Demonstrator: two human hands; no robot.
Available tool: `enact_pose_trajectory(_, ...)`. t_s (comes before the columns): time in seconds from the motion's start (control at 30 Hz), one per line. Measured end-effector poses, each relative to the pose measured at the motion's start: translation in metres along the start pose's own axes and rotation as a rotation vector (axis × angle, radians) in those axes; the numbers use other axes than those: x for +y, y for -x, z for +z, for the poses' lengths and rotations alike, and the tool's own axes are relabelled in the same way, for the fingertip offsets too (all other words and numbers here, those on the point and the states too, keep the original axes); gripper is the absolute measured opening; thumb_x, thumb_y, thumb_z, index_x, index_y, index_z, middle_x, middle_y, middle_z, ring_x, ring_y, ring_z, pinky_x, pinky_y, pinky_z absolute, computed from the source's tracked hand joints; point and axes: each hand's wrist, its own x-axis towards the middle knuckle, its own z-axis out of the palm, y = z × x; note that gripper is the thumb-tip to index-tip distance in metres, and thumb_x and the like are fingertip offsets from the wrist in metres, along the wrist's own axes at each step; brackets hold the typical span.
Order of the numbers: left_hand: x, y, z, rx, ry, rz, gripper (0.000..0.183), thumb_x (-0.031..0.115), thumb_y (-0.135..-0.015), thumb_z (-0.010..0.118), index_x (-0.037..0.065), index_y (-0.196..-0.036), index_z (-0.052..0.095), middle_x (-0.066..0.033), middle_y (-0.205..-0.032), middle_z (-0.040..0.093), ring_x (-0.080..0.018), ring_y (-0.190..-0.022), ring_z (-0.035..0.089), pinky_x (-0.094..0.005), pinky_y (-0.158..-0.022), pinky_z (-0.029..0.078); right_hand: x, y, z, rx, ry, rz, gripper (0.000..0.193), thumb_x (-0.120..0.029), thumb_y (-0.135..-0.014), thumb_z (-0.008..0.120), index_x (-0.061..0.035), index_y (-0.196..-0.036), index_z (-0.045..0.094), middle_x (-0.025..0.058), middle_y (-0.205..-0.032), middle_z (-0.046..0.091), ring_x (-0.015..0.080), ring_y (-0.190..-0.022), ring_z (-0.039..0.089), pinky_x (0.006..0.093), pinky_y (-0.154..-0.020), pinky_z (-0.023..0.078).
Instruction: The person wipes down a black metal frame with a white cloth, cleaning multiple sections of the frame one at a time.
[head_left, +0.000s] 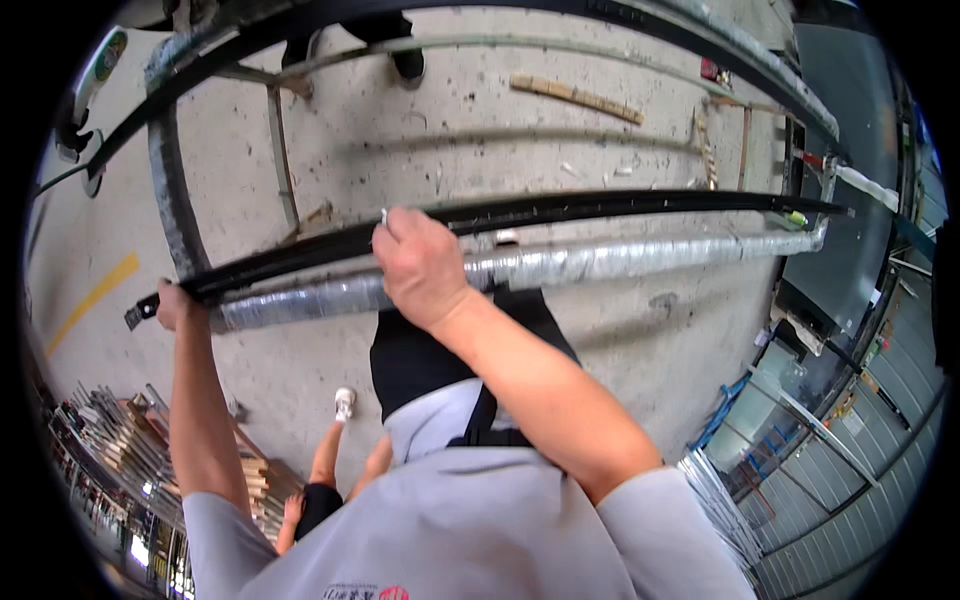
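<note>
- At 9 o'clock, a black bar [600, 207] is gripped near its end by the left hand [176, 305]; its tip is left protruding.
- Near centre, the right hand [420, 262] is curled closed over the bar, a small pale object [383, 216] pinched at its fingertips.
- Toward 3, the bar is flanked by a wrapped rail [620, 261].
- At 12, wide room is left before a greenish rail [500, 41]; a wooden strip [577, 98] is seen at 1.

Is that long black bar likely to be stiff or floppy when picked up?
The long black bar is probably fairly stiff: it spans the grey frame without obvious sag, though lens curvature makes that uncertain. Being so long and slender, it would likely swing if lifted by one end.
</note>
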Motion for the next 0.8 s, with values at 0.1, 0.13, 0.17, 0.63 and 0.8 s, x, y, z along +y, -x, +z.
enact_pose_trajectory(0.1, 0.006, 0.013, -0.007, 0.015, -0.021, -0.032, 0.065, 0.034, -0.084, 0.073, -0.021, -0.117, 0.061, -0.0234, -0.119, 0.068, -0.0337, -0.097, 0.072, -0.0450, -0.085, 0.060, 0.052, 0.020, -0.027, 0.069, 0.142, -0.041, 0.018, 0.000, -0.071, 0.061, -0.0043, -0.087, 0.068, 0.0155, -0.079, 0.059, 0.0352, -0.077, 0.059, 0.0475, -0.071, 0.050)
enact_pose_trajectory(0.13, 0.005, 0.009, -0.014, 0.029, -0.040, -0.009, 0.066, 0.035, -0.084, 0.073, -0.021, -0.117, 0.061, -0.0234, -0.119, 0.068, -0.0340, -0.097, 0.072, -0.0451, -0.085, 0.060, 0.072, 0.031, -0.066, 0.025, 0.300, 0.085, 0.024, 0.002, -0.071, 0.060, -0.0051, -0.091, 0.071, 0.0145, -0.079, 0.059, 0.0338, -0.078, 0.058, 0.0465, -0.073, 0.048)
enact_pose_trajectory(0.17, 0.008, 0.010, -0.007, 0.020, -0.022, 0.013, 0.066, 0.036, -0.085, 0.073, -0.020, -0.118, 0.061, -0.0235, -0.120, 0.068, -0.0343, -0.097, 0.072, -0.0451, -0.085, 0.060, 0.100, 0.042, -0.102, 0.076, 0.324, 0.198, 0.018, 0.003, -0.077, 0.062, -0.0051, -0.090, 0.070, 0.0136, -0.079, 0.059, 0.0331, -0.075, 0.056, 0.0441, -0.070, 0.046)
enact_pose_trajectory(0.63, 0.001, -0.005, -0.005, 0.050, -0.235, 0.134, 0.060, 0.035, -0.083, 0.071, -0.020, -0.105, 0.067, -0.0324, -0.112, 0.070, -0.0412, -0.101, 0.071, -0.0485, -0.088, 0.054, -0.040, -0.028, 0.063, -0.220, -0.057, -0.207, 0.025, 0.003, -0.069, 0.063, -0.0034, -0.093, 0.069, 0.0137, -0.085, 0.057, 0.0345, -0.076, 0.061, 0.0449, -0.064, 0.051)
enact_pose_trajectory(0.8, 0.008, 0.017, -0.006, 0.040, -0.175, 0.078, 0.062, 0.039, -0.083, 0.069, -0.019, -0.105, 0.068, -0.0314, -0.113, 0.070, -0.0414, -0.102, 0.071, -0.0479, -0.092, 0.054, 0.065, 0.017, -0.081, -0.205, 0.253, 0.002, 0.029, 0.013, -0.071, 0.061, -0.0026, -0.094, 0.069, 0.0154, -0.086, 0.057, 0.0362, -0.079, 0.061, 0.0444, -0.067, 0.052)
